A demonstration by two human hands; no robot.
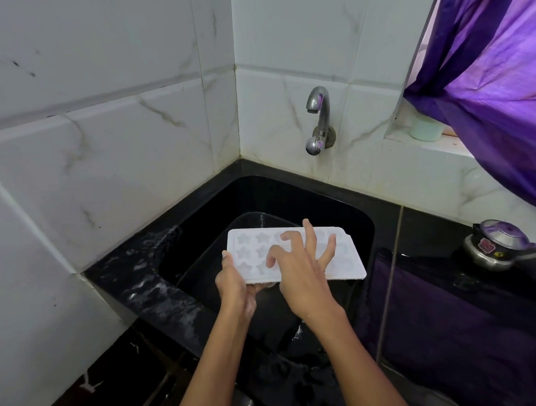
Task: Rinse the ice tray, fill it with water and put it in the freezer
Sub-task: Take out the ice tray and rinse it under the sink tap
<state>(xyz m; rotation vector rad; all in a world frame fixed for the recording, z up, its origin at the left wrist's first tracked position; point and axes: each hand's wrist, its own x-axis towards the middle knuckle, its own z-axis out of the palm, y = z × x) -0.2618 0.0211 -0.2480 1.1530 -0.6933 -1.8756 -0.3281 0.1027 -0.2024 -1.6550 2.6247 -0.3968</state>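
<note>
Over a black corner sink [346, 205] under a dry wall tap [317, 108], holding the star-mould ice tray [349, 260] level, long axis running left-right, left hand [233, 284] clamping its near-left edge, right hand [303, 262] hovering spread-fingered above, tap lying beyond it.

One head cam, wide-angle, looks fwd and down, close over a corner sink [346, 199]; tap [318, 117] sits upper centre of frame.
</note>
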